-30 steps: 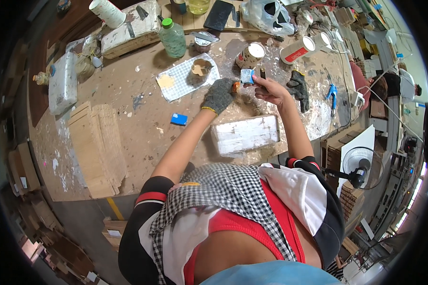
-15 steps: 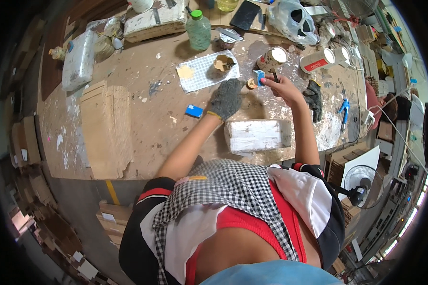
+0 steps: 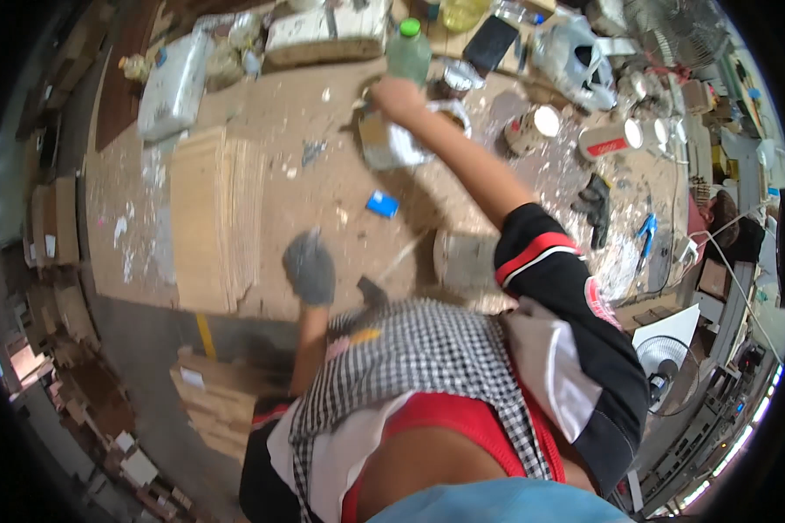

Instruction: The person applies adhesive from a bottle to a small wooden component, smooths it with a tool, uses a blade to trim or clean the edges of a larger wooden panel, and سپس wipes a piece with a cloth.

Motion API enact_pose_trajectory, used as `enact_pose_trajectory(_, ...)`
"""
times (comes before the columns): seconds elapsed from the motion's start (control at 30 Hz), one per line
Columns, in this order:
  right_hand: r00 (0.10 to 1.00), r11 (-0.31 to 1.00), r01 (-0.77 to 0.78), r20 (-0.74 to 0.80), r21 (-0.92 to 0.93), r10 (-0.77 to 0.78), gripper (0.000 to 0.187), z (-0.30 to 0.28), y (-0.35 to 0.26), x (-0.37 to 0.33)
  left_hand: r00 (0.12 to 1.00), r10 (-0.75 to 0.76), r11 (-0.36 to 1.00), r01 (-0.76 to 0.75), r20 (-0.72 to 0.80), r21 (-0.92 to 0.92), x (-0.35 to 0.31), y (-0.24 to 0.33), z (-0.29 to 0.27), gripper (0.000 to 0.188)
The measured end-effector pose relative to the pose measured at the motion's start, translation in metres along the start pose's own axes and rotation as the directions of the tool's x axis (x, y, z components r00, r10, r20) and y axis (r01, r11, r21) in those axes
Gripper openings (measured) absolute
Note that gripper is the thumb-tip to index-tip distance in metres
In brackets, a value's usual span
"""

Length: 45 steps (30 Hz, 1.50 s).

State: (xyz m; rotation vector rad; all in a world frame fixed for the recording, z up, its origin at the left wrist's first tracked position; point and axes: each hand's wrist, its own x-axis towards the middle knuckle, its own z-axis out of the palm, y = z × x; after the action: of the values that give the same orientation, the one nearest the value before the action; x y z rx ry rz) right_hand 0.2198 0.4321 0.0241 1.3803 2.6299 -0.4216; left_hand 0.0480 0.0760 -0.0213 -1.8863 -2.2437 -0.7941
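My bare right hand (image 3: 399, 99) reaches across to the far side of the table, in front of a green-capped bottle (image 3: 408, 54). Its fingers are closed over the left part of a checked sheet (image 3: 382, 159); what they hold is too blurred to make out. Part of that sheet and the cup on it are hidden by my forearm. My left hand (image 3: 310, 267), in a grey glove, is above the near table edge, right of a stack of thin brown boards (image 3: 209, 218). Motion smears its fingers. Between my hands lies a small blue block (image 3: 382, 204).
A whitish block (image 3: 464, 261) sits by the near edge, beside a dark-headed tool with a pale handle (image 3: 372, 291). Paper cups (image 3: 525, 132), a dark glove (image 3: 594, 209) and a blue-handled tool (image 3: 646, 237) are at right. A phone (image 3: 490, 44) and plastic bag (image 3: 571, 65) lie farther back.
My right hand has swung left from beside the cups to the checked sheet. My gloved left hand has drawn back toward the near edge and left. The view has shifted slightly.
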Motion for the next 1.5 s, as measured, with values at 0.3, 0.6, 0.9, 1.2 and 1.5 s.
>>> enact_pose_trajectory(0.3,0.858,0.969,-0.056,-0.484,0.243,0.171,0.014,-0.016,0.017,-0.083,0.999,-0.038,0.999,0.037,-0.029,-0.036,-0.035,0.005,-0.044,0.035)
enact_pose_trajectory(0.6,0.805,0.894,-0.392,-0.388,0.219,0.448,0.074,-0.025,0.107,-0.072,0.999,0.004,0.999,-0.003,0.035,-0.051,-0.036,-0.007,-0.039,0.04)
enact_pose_trajectory(0.9,0.788,0.916,-0.339,-0.467,0.214,0.401,0.06,-0.029,0.124,-0.078,0.999,-0.013,0.999,0.016,0.049,-0.05,-0.052,-0.024,-0.019,0.041)
enact_pose_trajectory(1.2,0.774,0.8,-0.474,-0.258,0.368,0.578,0.063,-0.045,0.101,-0.235,1.0,-0.002,1.0,0.003,0.026,-0.01,-0.052,-0.019,-0.022,0.043)
enact_pose_trajectory(1.5,0.77,0.791,-0.513,-0.229,0.332,0.596,0.07,0.007,0.086,-0.256,1.0,-0.009,1.0,0.009,0.021,-0.024,-0.054,-0.024,-0.018,0.042)
